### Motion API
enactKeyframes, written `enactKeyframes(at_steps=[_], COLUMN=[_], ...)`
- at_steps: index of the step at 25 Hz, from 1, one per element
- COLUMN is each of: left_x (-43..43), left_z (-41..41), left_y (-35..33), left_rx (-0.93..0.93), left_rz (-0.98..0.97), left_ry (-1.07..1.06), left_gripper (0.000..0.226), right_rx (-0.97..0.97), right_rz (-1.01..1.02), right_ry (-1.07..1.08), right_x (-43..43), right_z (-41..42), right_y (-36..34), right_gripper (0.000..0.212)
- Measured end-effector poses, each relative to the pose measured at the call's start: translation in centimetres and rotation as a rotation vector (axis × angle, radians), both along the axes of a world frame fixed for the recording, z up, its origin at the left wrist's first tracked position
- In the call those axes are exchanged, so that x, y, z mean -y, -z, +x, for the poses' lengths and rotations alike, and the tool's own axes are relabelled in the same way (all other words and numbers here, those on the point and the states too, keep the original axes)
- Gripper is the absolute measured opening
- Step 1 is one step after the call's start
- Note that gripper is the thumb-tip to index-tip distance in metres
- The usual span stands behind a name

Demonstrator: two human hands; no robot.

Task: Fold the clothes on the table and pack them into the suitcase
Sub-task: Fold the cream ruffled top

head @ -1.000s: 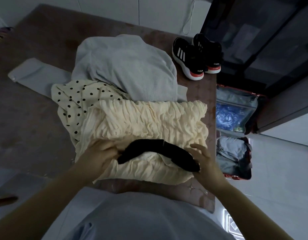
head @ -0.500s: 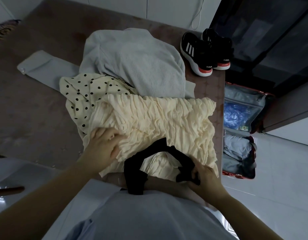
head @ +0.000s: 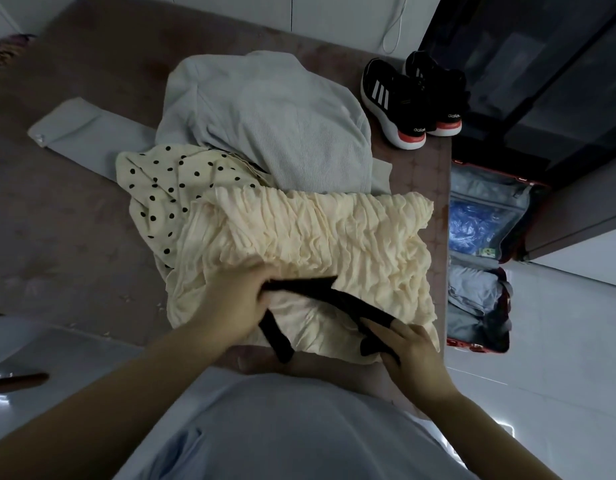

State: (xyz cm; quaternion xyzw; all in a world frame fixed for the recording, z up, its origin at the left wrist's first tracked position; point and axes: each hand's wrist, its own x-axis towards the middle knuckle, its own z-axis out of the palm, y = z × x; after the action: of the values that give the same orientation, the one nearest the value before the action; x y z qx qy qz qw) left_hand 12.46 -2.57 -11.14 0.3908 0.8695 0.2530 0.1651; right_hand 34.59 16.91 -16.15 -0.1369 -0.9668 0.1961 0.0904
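My left hand (head: pixel 237 299), newly shifted, grips the black strap (head: pixel 351 301); right hand (head: pixel 414 351) pinches its lower-right end; cream garment (head: pixel 334 237) awaits folding.

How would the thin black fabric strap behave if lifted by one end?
Probably floppy: the thin black fabric strap bends between the left hand and right hand, and a loose end trails limply below the left hand. Likely light too, being narrow and thin where it lies on the cream crinkled garment.

The cream ruched garment (head: pixel 317 237) hides part of the polka-dot garment (head: pixel 161 188).
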Motion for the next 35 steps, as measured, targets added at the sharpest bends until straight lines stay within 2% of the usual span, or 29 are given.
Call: enactKeyframes(at_steps=[2,3,5,7,8,10,12,14,16,18,19,21,22,24,26,28,31,33,35], left_x=[0.0,0.0,0.2,1.2,2.0,3.2,3.2,2.5,1.7,0.5,-0.3,-2.0,-2.8,-3.8,-4.2,-4.4,-4.5,-4.0,-3.7], left_z=[-2.3,-3.1,-3.5,-2.5,-1.9,-1.2,-1.6,-2.9,-4.8,-6.7,-7.7,-9.8,-10.8,-12.4,-13.6,-14.9,-16.6,-18.0,-19.5], left_y=[-2.2,-3.2,-3.6,-1.3,0.2,2.0,1.2,-0.9,-2.7,-3.4,-3.2,-1.9,-1.3,-0.4,-0.6,-1.6,-4.8,-7.0,-8.7], left_rx=[-0.095,-0.146,-0.101,0.032,0.060,0.102,0.249,0.386,0.254,-0.021,-0.111,-0.078,-0.033,0.047,0.127,0.122,0.089,0.048,-0.041], left_rz=[0.271,0.299,0.140,-0.203,-0.330,-0.413,-0.430,-0.368,-0.124,0.108,0.113,-0.100,-0.205,-0.319,-0.320,-0.325,-0.294,-0.217,-0.061], left_ry=[-0.015,0.062,0.305,0.488,0.545,0.573,0.525,0.429,0.200,-0.136,-0.271,-0.396,-0.396,-0.362,-0.324,-0.234,-0.115,-0.115,-0.187], left_gripper=[0.025,0.027,0.036,0.049,0.054,0.056,0.045,0.024,0.021,0.029,0.044,0.076,0.080,0.071,0.059,0.050,0.041,0.038,0.036], right_rx=[-0.081,-0.097,-0.052,0.045,0.088,0.151,0.210,0.267,0.251,0.133,0.071,-0.019,-0.028,-0.022,0.070,0.180,0.290,0.220,0.023], right_rz=[0.064,0.091,0.135,0.168,0.160,0.113,0.050,-0.028,-0.104,-0.251,-0.316,-0.410,-0.480,-0.674,-0.860,-0.933,-0.728,-0.731,-0.867], right_ry=[0.001,-0.012,-0.082,-0.155,-0.168,-0.165,-0.153,-0.181,-0.222,-0.118,0.018,0.346,0.509,0.775,0.895,0.803,0.634,0.588,0.624], right_x=[0.3,0.5,0.8,1.2,1.2,1.0,0.6,0.2,-0.4,-2.4,-4.2,-8.1,-9.8,-12.0,-13.0,-13.3,-14.7,-16.0,-17.7], right_z=[-0.3,-0.6,-0.9,-0.8,-0.8,-0.6,-0.5,-0.5,-0.9,-2.9,-4.3,-8.1,-10.1,-13.2,-14.8,-14.9,-14.3,-13.9,-13.7], right_y=[-0.3,-0.4,0.4,1.6,2.0,2.5,2.4,1.9,0.5,-1.5,-2.1,-3.7,-4.6,-5.4,-5.1,-4.3,-4.3,-6.1,-7.6], right_gripper=[0.049,0.048,0.046,0.045,0.047,0.050,0.050,0.048,0.037,0.025,0.022,0.023,0.026,0.027,0.042,0.051,0.055,0.078,0.093])
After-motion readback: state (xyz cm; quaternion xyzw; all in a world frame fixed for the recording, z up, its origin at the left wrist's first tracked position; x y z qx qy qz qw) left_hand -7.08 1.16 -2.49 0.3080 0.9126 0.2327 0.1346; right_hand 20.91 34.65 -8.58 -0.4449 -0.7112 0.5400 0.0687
